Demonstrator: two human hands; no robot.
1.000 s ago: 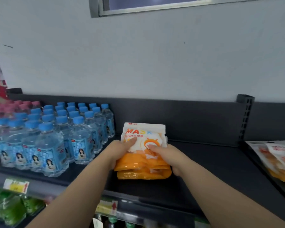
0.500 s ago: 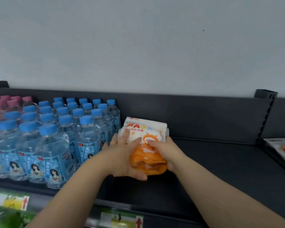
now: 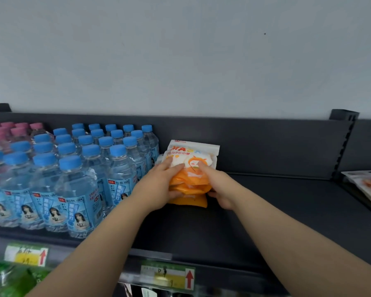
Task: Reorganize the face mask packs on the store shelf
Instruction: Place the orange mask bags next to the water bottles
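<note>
1. A person's left hand (image 3: 159,185) and right hand (image 3: 220,186) clasp a stack of face mask packs (image 3: 193,152) from either side. Each grip is closed on the bundle, with the fingers laid over the top pack.
2. The stack sits on the dark shelf (image 3: 266,211), toward its back edge and left of the middle. The top pack is white with an orange cartoon print, and the packs beneath it are orange.
3. Rows of blue-capped soda bottles (image 3: 77,189) stand just beside the stack's left side, running down to the shelf's front edge. Pink-capped bottles (image 3: 15,130) fill the back left corner.
4. Flat packets (image 3: 368,185) lie on the neighbouring shelf, well apart to the right.
5. A price tag (image 3: 167,275) with a red arrow hangs on the front edge, and green packets (image 3: 9,279) show below at left.
</note>
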